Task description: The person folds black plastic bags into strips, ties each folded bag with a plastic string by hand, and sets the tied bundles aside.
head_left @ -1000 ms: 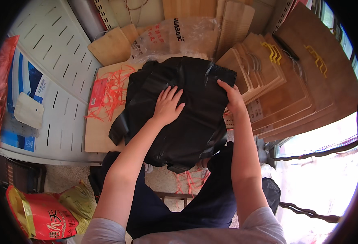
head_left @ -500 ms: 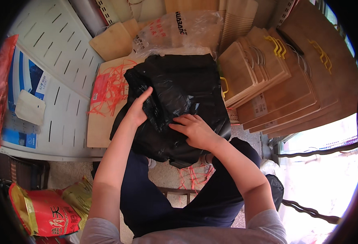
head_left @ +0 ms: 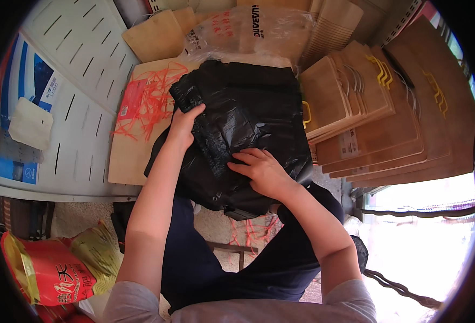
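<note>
A stack of black plastic bags (head_left: pixel 264 89), creased and shiny, lies in front of me and hangs over the near edge of a pale wooden board (head_left: pixel 125 164). Its left part is folded into a gathered strip. My left hand (head_left: pixel 183 126) is closed on that strip, thumb on top and fingers hidden beneath. Pressed palm-down on the plastic to the right of the fold, my right hand (head_left: pixel 264 171) has its fingers spread and grips nothing.
Tangled red plastic strings (head_left: pixel 159 89) lie on the board's left side. Behind is a clear plastic bag (head_left: pixel 224 35). Wooden cutting boards (head_left: pixel 329 94) with yellow handles stand at right. A slotted white panel (head_left: pixel 81 89) is at left, a red-and-gold sack (head_left: pixel 51 269) below it.
The gathered strip under my left hand lies flatter and smoother against the stack. My left hand still holds it; my right hand rests in nearly the same spot. The view has shifted slightly.
</note>
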Tool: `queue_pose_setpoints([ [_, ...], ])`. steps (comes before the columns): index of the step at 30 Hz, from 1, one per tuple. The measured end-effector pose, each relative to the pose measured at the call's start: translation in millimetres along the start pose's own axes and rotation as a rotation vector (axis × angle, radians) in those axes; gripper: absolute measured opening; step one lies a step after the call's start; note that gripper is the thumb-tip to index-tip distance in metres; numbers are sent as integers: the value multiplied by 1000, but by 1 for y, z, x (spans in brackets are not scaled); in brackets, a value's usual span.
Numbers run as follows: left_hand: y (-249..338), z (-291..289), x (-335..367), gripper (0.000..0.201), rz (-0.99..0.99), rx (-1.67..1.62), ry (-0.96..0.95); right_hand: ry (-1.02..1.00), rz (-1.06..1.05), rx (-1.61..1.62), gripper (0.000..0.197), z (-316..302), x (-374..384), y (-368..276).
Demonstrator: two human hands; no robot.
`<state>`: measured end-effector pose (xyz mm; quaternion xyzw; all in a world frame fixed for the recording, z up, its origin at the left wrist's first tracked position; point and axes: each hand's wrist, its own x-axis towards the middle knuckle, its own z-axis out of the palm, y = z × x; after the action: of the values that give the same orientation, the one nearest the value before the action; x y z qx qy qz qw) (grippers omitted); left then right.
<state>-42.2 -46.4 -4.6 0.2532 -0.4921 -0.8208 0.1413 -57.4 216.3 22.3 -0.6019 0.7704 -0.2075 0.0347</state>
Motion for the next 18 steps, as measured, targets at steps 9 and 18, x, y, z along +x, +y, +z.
queue_pose_setpoints([
  [9,12,-42,49,42,49,-133,170,-16,9,50,63,3,-2,2],
  [18,18,-33,-33,49,420,383,433,187,40,61,62,11,21,10],
])
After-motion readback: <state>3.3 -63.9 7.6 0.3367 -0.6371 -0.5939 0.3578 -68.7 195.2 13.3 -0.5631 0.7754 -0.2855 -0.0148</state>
